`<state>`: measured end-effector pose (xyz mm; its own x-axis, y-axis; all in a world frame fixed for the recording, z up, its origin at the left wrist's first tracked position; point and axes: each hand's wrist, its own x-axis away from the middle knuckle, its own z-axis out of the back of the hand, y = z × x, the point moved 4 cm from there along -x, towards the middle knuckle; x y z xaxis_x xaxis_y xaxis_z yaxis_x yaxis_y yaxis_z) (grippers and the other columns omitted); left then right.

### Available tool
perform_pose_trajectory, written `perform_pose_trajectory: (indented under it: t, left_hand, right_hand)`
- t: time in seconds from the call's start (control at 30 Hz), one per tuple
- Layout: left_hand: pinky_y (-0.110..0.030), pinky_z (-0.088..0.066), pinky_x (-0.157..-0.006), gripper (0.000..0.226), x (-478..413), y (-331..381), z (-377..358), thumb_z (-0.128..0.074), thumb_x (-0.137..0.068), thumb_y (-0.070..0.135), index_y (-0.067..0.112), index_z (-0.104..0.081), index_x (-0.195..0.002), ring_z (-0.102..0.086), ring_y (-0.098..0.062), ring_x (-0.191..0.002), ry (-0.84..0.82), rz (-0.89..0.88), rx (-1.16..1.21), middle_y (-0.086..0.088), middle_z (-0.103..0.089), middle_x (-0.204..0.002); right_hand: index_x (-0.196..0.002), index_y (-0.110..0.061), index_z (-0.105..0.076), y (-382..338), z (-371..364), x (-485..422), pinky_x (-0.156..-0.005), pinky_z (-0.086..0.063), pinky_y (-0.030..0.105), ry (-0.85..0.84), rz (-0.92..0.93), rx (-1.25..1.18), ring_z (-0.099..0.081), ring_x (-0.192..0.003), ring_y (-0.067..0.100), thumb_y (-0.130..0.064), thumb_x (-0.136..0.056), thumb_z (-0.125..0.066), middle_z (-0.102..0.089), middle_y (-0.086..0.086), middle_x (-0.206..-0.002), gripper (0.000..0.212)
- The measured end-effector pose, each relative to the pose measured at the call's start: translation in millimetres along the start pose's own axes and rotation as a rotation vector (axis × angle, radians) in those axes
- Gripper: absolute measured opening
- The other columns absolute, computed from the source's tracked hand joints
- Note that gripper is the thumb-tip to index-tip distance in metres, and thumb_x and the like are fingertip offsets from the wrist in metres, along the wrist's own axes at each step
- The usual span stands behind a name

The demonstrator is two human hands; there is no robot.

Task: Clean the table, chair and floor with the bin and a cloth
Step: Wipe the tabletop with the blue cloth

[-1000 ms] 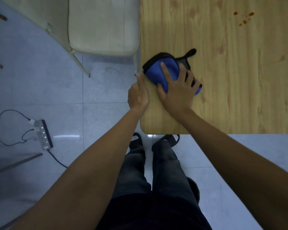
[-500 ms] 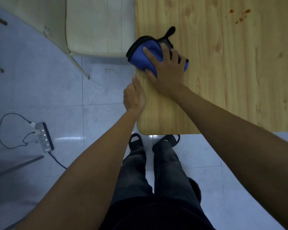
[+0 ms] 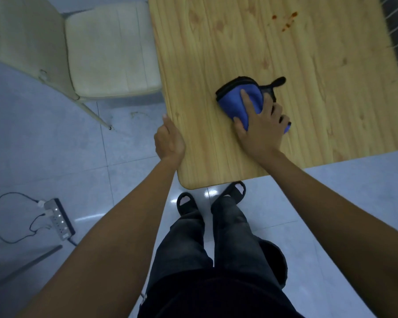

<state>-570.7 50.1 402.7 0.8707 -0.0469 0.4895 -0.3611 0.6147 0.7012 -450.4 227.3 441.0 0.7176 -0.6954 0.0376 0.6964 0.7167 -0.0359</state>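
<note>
Hands of a person work at a light wooden table (image 3: pixel 308 65) filling the upper right of the frame. The right hand (image 3: pixel 260 131), fingers spread flat, presses a blue cloth with black trim (image 3: pixel 239 99) onto the tabletop right of centre. The left hand (image 3: pixel 169 141) touches the table's left edge at centre; its fingers are hidden, so its grip cannot be told. Reddish stains (image 3: pixel 285 19) mark the top right, and a cream padded chair (image 3: pixel 110 49) stands at upper left.

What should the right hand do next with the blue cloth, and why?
Probably slide the blue cloth forward and to the right, toward the reddish stains near the far side of the table. The right hand presses flat on the cloth, which lies well short of those stains, so they are not yet wiped.
</note>
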Motion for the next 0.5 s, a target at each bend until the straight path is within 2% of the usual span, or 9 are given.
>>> perform_pose_trajectory:
  t: [0.07,0.17,0.3,0.37,0.43,0.5]
  left_hand:
    - [-0.031,-0.041,-0.078,0.058,-1,1,0,-0.012,-0.101,0.047,0.015,-0.053,-0.076,-0.055,-0.02,-0.083,0.006,-0.002,-0.015,0.002,-0.054,-0.078]
    - [-0.03,-0.04,-0.077,0.057,0,2,-1,-0.012,-0.102,0.046,0.014,-0.052,-0.076,-0.052,-0.016,-0.079,0.011,-0.004,-0.038,0.006,-0.052,-0.075]
    - [-0.029,-0.038,-0.081,0.065,2,3,0,-0.011,-0.102,0.045,0.006,-0.062,-0.106,-0.056,-0.022,-0.093,0.029,-0.012,-0.094,-0.009,-0.063,-0.104]
    - [-0.03,-0.038,-0.081,0.063,3,2,1,-0.011,-0.102,0.044,0.006,-0.06,-0.112,-0.058,-0.025,-0.1,0.064,-0.024,-0.134,-0.011,-0.063,-0.111]
    - [-0.032,-0.038,-0.078,0.049,4,5,1,-0.017,-0.103,0.04,0.008,-0.053,-0.114,-0.059,-0.028,-0.1,0.138,-0.083,-0.195,-0.012,-0.063,-0.11]
    - [-0.038,-0.041,-0.083,0.039,3,13,0,-0.026,-0.102,0.034,0.008,-0.043,-0.125,-0.055,-0.029,-0.107,0.197,-0.19,-0.251,-0.011,-0.056,-0.121]
  right_hand:
    - [-0.145,-0.038,-0.023,-5,-1,18,-0.088,-0.034,0.05,0.006,-0.011,0.006,-0.042,-0.116,0.038,-0.051,-0.09,-0.037,-0.036,0.017,-0.142,0.059]
    - [-0.142,-0.036,-0.032,-11,-3,55,-0.081,-0.039,0.046,0.056,0.157,0.068,-0.05,-0.108,0.037,-0.051,-0.087,-0.041,-0.047,0.017,-0.134,0.059]
    - [-0.14,-0.037,-0.037,-1,-1,81,-0.081,-0.04,0.043,0.077,0.407,0.05,-0.052,-0.106,0.034,-0.051,-0.083,-0.048,-0.051,0.016,-0.131,0.059]
    - [-0.139,-0.037,-0.039,8,2,82,-0.08,-0.04,0.042,0.081,0.476,0.06,-0.053,-0.106,0.034,-0.052,-0.084,-0.048,-0.052,0.015,-0.13,0.058]
    - [-0.139,-0.037,-0.039,20,3,82,-0.08,-0.04,0.042,0.068,0.447,0.068,-0.053,-0.106,0.034,-0.052,-0.085,-0.046,-0.052,0.015,-0.131,0.057]
    - [-0.139,-0.036,-0.038,31,4,80,-0.08,-0.041,0.042,0.061,0.332,0.07,-0.054,-0.106,0.034,-0.051,-0.085,-0.044,-0.051,0.015,-0.131,0.056]
